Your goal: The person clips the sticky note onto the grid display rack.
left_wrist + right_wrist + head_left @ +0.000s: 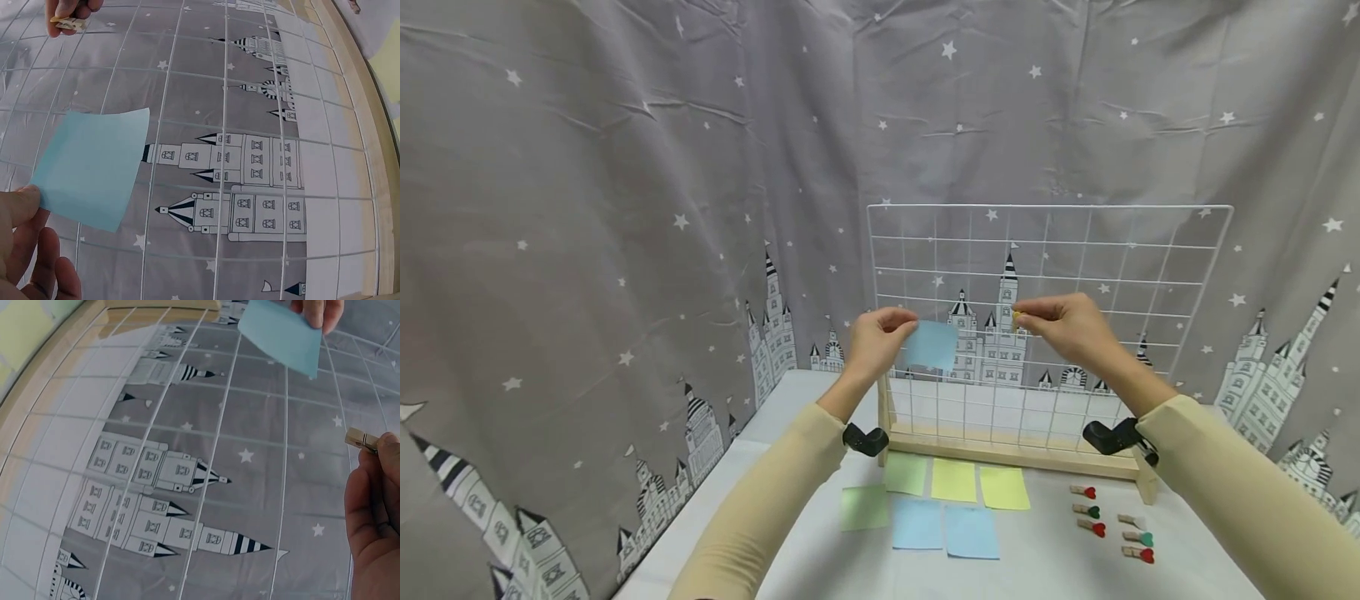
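In the head view, the left hand (876, 342) pinches a blue sticky note (932, 345) at its three o'clock; in right-wrist view, the right hand (1072, 327) pinches a wooden clothespin (358, 437), long axis toward nine.

One grid (1060, 277); on the surface (1052, 558), six paper notes (954, 481) at its seven o'clock, six clothespins (1092, 527) at five; left hand (874, 343), one note (931, 345); right hand (1071, 329), one clothespin (360, 439).

L slv (767, 500): lt beige, creased | R slv (1247, 507): same | L wrist cam (863, 440): blk, curved | R wrist cam (1103, 437): blk
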The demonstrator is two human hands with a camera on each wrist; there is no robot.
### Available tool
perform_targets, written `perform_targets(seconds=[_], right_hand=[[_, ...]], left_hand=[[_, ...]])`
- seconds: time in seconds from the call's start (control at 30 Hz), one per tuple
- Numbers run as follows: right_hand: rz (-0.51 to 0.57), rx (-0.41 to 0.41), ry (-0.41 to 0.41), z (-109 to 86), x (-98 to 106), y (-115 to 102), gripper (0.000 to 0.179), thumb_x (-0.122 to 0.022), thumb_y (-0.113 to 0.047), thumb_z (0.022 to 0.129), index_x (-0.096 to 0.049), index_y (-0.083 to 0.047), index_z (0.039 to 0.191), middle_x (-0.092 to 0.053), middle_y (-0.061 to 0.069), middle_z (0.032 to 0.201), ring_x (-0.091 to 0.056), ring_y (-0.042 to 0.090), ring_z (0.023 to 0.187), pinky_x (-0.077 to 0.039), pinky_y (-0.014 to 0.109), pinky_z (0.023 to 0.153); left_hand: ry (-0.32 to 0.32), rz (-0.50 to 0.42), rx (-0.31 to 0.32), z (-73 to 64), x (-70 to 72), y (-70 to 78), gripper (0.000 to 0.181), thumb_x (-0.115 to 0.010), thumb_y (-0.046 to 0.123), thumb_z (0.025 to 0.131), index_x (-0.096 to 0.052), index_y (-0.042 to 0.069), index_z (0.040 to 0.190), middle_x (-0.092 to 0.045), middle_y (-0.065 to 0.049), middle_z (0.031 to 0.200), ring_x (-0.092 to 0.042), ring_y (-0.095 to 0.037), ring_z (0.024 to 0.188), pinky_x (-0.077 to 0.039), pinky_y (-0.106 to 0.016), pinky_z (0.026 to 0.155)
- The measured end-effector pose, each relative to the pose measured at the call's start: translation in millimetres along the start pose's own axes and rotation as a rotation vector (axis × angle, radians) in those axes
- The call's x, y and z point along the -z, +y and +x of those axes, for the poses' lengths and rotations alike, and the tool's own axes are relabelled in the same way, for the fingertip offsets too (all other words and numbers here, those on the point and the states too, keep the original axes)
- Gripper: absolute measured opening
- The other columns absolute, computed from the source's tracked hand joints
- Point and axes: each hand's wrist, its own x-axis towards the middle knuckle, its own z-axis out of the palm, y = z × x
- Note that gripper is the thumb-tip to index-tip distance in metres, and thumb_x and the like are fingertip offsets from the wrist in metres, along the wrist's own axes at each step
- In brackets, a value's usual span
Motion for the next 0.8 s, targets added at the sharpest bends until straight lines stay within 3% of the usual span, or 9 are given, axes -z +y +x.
perform_targets(seconds=[0.2,0.3,0.53,0.8], right_hand=[[0.026,-0.014,0.018,5.7,-8,-7,0.031,-0.066,-0.025,0.102,-0.072,-0.009,0.129,-0.074,0.015,0.123,-0.074,0.030,0.109,-0.059,0.042,0.093],[0.025,-0.021,0.016,9.4,-10,-10,0.030,-0.067,-0.025,0.102,-0.073,-0.011,0.128,-0.074,0.014,0.125,-0.074,0.030,0.108,-0.059,0.042,0.092],[0.019,0.004,0.068,20.6,-13,-20,0.028,-0.069,-0.025,0.101,-0.075,-0.013,0.125,-0.077,0.011,0.118,-0.072,0.023,0.095,-0.055,0.026,0.072],[0.071,0.016,0.110,29.1,-21,-32,0.024,-0.073,-0.021,0.098,-0.078,-0.010,0.118,-0.079,0.013,0.110,-0.072,0.016,0.086,-0.054,0.022,0.068]], left_hand=[[0.020,-0.011,-0.015,5.8,-4.6,6.1,0.016,-0.074,0.021,0.096,-0.079,0.011,0.108,-0.079,-0.002,0.101,-0.071,-0.016,0.090,-0.056,-0.028,0.077],[0.029,-0.020,-0.019,7.2,-4.6,9.0,0.015,-0.075,0.020,0.096,-0.079,0.012,0.108,-0.079,-0.002,0.101,-0.071,-0.017,0.092,-0.057,-0.031,0.081],[0.029,-0.025,0.004,9.8,-6.3,16.6,0.016,-0.075,0.022,0.096,-0.079,0.013,0.108,-0.080,-0.001,0.102,-0.071,-0.017,0.094,-0.056,-0.031,0.079],[0.035,-0.076,0.036,14.6,-8.0,21.0,0.008,-0.077,0.022,0.094,-0.079,0.019,0.102,-0.079,0.002,0.098,-0.072,-0.014,0.091,-0.057,-0.030,0.079]])
